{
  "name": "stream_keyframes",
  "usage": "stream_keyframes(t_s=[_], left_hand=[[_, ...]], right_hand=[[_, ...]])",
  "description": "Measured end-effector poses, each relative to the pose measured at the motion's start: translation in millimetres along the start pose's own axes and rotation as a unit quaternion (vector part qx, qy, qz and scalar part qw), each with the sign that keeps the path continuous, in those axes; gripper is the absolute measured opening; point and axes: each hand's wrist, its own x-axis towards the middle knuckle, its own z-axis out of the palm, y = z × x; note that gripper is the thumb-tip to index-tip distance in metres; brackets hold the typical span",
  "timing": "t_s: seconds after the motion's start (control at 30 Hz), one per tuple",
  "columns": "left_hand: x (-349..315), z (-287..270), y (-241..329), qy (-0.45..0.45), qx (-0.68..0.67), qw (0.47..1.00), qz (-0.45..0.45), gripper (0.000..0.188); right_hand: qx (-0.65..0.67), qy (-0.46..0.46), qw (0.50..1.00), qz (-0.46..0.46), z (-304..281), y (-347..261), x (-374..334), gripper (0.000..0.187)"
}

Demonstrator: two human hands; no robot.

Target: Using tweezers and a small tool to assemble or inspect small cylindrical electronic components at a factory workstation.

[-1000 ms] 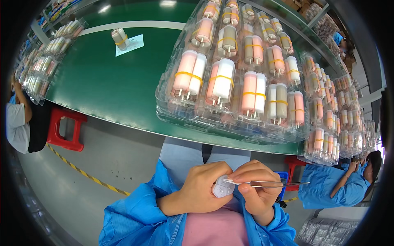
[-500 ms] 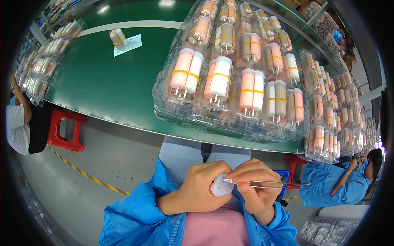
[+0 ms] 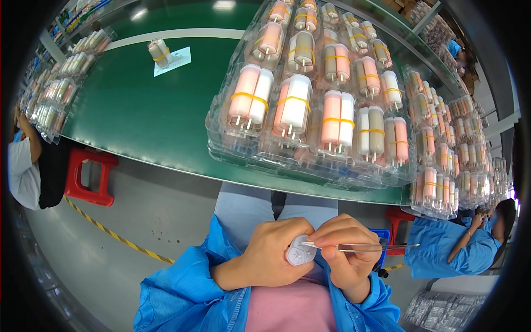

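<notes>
left hand clasped on pale-ended part, right hand pinching tweezers at its end

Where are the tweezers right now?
In the head view, lower right of centre: the tweezers are in the person's right-hand grip, tips at the pale piece in the left-hand grip.

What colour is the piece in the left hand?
The piece's end looks pale grey, faintly lilac: head view.

A green table bears clear plastic trays; leftward, a pale card and banded cylinders lie together.
</notes>
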Motion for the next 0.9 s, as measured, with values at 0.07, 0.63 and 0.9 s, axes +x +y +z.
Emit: stream_keyframes(t_s=[0.07,0.63,0.9], left_hand=[[-1,2,-1,0.005,0.008,1.0,0.0,0.025],[2,6,-9,0.045,0.153,0.985,0.073,0.018],[5,1,-2,0.029,0.063,0.997,0.022,0.021]], right_hand=[[-0.017,-0.004,1.0,0.009,0,-1,1,0.012],[-0.172,-0.067,0.981,-0.057,1,-12,10,0.014],[-0.031,0.046,0.998,-0.024,-5,1,-8,0.016]])
